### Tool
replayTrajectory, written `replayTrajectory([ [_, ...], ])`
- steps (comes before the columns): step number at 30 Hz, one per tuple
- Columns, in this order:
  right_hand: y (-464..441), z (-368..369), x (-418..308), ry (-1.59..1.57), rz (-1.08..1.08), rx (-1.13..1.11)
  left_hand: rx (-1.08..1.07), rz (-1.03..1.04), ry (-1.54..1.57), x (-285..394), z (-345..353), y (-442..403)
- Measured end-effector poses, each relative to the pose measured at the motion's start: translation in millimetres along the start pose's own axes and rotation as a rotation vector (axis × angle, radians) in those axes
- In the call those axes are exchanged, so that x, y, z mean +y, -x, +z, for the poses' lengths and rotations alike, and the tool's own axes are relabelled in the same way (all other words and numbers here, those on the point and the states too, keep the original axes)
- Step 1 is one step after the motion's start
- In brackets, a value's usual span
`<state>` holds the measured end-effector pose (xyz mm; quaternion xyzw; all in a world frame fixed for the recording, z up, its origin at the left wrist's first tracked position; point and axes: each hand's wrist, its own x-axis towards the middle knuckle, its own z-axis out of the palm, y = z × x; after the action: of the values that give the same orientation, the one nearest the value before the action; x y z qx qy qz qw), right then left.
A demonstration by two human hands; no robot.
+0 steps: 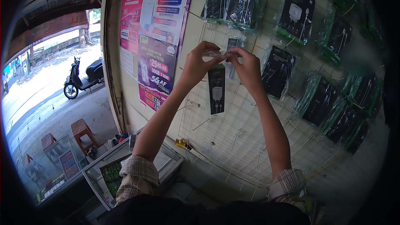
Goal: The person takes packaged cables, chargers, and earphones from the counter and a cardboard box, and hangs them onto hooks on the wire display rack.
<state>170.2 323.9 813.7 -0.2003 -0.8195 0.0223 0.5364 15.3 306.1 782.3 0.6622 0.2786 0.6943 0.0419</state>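
My left hand [201, 61] is raised in front of the wall rack, with thumb and fingers pinching a clear plastic bag [212, 53]. Close beside it, my right hand [246, 66] has its fingertips pressed together at the bag's right edge. Just below both hands hangs a narrow black charger box [216, 92] with a white charger pictured on it. Whether a rack hook passes through the plastic is too small to make out. Behind the fingers, another slim dark package [234, 43] is partly hidden.
A white wire grid [250, 141] with hooks covers the wall. Bagged cable and charger packs hang above and right, such as a charger pack [295, 14]. Posters [160, 21] are at left. Below stand a glass display case [171, 162] and a brown stool [82, 131]; a motorcycle [85, 77] is outside.
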Motion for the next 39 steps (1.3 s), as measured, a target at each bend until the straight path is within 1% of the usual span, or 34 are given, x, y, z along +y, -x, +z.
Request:
replayTrajectory([
  [1, -8, 0, 3, 0.008, -0.003, -0.001, 0.003, 0.003, 0.008, -2, 2, -8],
  [3, -27, -1, 8, -0.053, 0.05, 0.019, -0.024, -0.217, 0.222, -7, 4, -29],
  [4, -38, -5, 10, -0.082, 0.062, 0.013, -0.022, -0.177, 0.302, -9, 5, -40],
  [8, -86, -14, 14, -0.112, 0.064, -0.007, 0.015, -0.153, 0.45, -13, 5, -84],
  [11, -114, -14, 21, -0.115, 0.055, 0.021, -0.008, -0.21, 0.472, -20, 3, -110],
  [14, -129, -8, 33, -0.148, 0.073, 0.036, 0.007, -0.198, 0.505, -37, 8, -127],
  [18, -132, -5, 35, -0.135, 0.14, 0.044, 0.022, -0.213, 0.546, -45, 13, -131],
  [20, -131, -8, 32, -0.101, 0.142, 0.045, 0.009, -0.215, 0.573, -47, 14, -132],
  [22, -129, -10, 34, -0.063, 0.145, 0.048, -0.02, -0.165, 0.549, -48, 17, -132],
  [24, -127, -12, 36, -0.116, 0.112, 0.052, -0.018, -0.177, 0.553, -48, 19, -132],
  [29, -127, -11, 37, -0.08, 0.122, 0.084, -0.018, -0.203, 0.553, -49, 22, -132],
  [31, -127, -8, 41, -0.073, 0.115, 0.092, 0.045, -0.16, 0.512, -52, 25, -130],
  [32, -128, -8, 42, 0.002, 0.06, 0.095, 0.046, -0.16, 0.511, -53, 28, -129],
  [33, -128, -7, 41, 0.078, 0.004, 0.096, 0.107, -0.129, 0.526, -54, 31, -129],
  [34, -128, -6, 40, 0.078, 0.003, 0.096, 0.167, -0.096, 0.54, -55, 34, -129],
  [36, -125, -5, 38, 0.206, -0.13, 0.173, 0.197, -0.082, 0.514, -56, 40, -128],
  [37, -123, -6, 37, 0.208, -0.129, 0.173, 0.226, -0.07, 0.486, -56, 43, -128],
  [39, -117, -8, 37, 0.376, -0.162, 0.149, 0.26, -0.064, 0.499, -61, 52, -122],
])
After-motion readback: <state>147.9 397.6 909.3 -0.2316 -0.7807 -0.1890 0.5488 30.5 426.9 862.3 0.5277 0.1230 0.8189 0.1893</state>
